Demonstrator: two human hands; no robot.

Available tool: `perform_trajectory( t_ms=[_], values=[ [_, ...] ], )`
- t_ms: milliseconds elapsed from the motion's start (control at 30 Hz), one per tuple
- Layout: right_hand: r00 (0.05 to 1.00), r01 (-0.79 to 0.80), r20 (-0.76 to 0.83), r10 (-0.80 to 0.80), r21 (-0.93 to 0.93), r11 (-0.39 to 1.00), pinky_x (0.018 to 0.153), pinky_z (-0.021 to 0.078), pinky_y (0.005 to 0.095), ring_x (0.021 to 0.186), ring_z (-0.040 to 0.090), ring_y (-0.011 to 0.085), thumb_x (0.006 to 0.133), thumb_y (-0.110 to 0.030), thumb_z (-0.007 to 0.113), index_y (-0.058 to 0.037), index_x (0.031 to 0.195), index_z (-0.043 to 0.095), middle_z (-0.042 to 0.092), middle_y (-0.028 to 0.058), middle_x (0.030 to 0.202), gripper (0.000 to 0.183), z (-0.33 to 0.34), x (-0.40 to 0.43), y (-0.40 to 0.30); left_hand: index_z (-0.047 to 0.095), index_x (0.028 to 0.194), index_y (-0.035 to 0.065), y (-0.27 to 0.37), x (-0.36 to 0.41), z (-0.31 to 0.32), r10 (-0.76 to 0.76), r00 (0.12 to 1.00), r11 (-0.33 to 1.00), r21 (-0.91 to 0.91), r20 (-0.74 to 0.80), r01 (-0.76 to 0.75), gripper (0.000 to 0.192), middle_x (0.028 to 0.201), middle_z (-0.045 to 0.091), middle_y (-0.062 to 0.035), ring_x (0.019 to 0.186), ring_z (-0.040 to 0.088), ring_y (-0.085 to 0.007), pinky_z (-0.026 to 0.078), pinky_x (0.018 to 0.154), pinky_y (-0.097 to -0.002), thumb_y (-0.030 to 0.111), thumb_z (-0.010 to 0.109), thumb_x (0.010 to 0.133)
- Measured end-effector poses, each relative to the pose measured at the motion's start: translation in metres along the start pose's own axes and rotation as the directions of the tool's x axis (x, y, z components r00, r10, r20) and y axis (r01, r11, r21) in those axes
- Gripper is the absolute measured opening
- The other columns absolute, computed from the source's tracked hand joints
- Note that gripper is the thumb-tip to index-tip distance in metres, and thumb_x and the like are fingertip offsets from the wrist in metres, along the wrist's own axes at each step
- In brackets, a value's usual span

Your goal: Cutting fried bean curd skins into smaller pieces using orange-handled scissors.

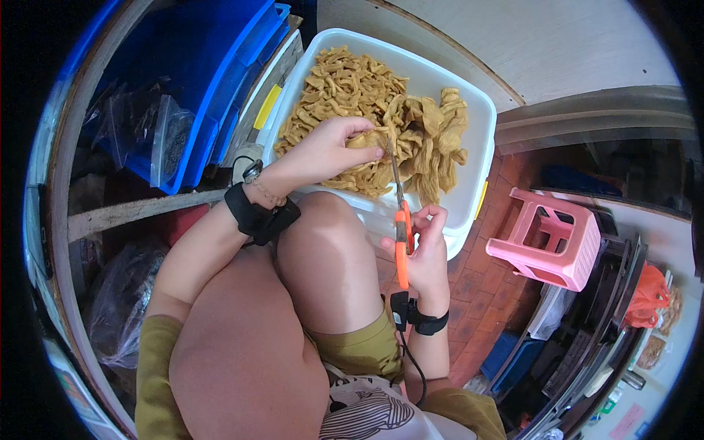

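Observation:
Before my knees stands a white plastic tub (470,110) with yellow handle clips. Short cut tan strips (352,82) of what looks like a soft food are heaped over its left side. Larger uncut tan pieces (440,148) lie at its right. Over the heap, my left hand (335,148) pinches a tan piece (363,141) between thumb and fingers. My right hand (426,253) has its fingers in the orange handles of a pair of scissors (404,236). The scissor blades point up to the held piece's right end; whether they touch it I cannot tell.
Blue plastic bins (220,104) with clear bags stand on a shelf at the left. A pink plastic stool (572,247) lies tipped on the red tile floor (473,308). Beyond it, at the right, a rack (599,324) holds a red plastic bag (649,297).

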State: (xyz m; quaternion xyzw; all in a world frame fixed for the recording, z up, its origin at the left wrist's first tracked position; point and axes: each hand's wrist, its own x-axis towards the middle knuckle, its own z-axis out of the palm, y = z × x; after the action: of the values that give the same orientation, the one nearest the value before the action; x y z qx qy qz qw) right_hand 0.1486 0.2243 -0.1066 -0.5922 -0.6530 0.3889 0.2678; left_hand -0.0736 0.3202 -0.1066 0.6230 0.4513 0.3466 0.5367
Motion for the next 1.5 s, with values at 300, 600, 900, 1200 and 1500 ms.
perform_trajectory(
  t_ms=[300,600,900,1200,1500],
  values=[
    [0.999,-0.045,0.023,0.043,0.112,0.993,0.059,0.046,0.0314,0.06,0.053,0.0225,0.07,-0.031,0.08,-0.0041,0.102,0.03,0.056,0.0106,0.072,0.066,0.013,-0.003,0.004,0.063,0.095,-0.0027,0.003,0.0,0.003,-0.022,0.998,0.998,-0.059,0.056,0.026,0.023,0.073,0.057,-0.0012,0.07,0.048,-0.0056,0.04,0.061,-0.0248,0.017,0.065,0.082],
    [0.993,-0.067,0.11,0.049,0.168,0.983,0.066,0.0466,0.0329,0.067,0.054,0.0238,0.075,-0.033,0.075,-0.0025,0.109,0.026,0.057,0.0142,0.082,0.067,0.011,0.003,-0.007,0.062,0.097,-0.003,0.009,-0.002,0.0,-0.042,0.982,0.997,-0.055,0.187,0.053,0.026,0.076,0.06,-0.0038,0.073,0.05,-0.0062,0.043,0.067,-0.025,0.019,0.066,0.083],
    [0.993,-0.099,0.082,0.089,0.129,0.987,0.063,0.046,0.0339,0.065,0.053,0.0232,0.071,-0.028,0.079,-0.0044,0.101,0.027,0.055,0.0133,0.078,0.065,0.012,0.002,-0.009,0.061,0.101,-0.0037,0.01,-0.001,-0.004,0.044,0.966,0.998,-0.059,0.253,-0.03,0.03,0.083,0.063,-0.0084,0.078,0.053,-0.01,0.044,0.073,-0.0273,0.021,0.065,0.084],
    [0.996,-0.079,-0.036,0.084,0.123,0.989,0.052,0.038,0.0235,0.057,0.039,0.0108,0.068,-0.022,0.083,-0.0081,0.091,0.025,0.047,0.0038,0.066,0.064,0.009,0.001,-0.011,0.06,0.106,-0.0027,0.001,0.001,-0.01,-0.048,0.956,0.956,-0.265,0.289,0.128,0.028,0.093,0.062,0.0013,0.085,0.05,-0.0038,0.043,0.077,-0.0236,0.017,0.064,0.086],
    [0.995,-0.015,-0.102,0.012,-0.03,0.999,0.05,0.0361,0.0181,0.059,0.036,0.0039,0.067,-0.012,0.083,-0.0093,0.086,0.026,0.036,-0.0026,0.065,0.06,0.004,-0.004,0.007,0.06,0.102,-0.0029,0.001,-0.001,-0.007,-0.023,0.951,0.979,-0.185,0.307,0.083,0.025,0.093,0.062,0.0017,0.087,0.051,-0.0038,0.043,0.08,-0.0223,0.016,0.064,0.086]
  ],
)
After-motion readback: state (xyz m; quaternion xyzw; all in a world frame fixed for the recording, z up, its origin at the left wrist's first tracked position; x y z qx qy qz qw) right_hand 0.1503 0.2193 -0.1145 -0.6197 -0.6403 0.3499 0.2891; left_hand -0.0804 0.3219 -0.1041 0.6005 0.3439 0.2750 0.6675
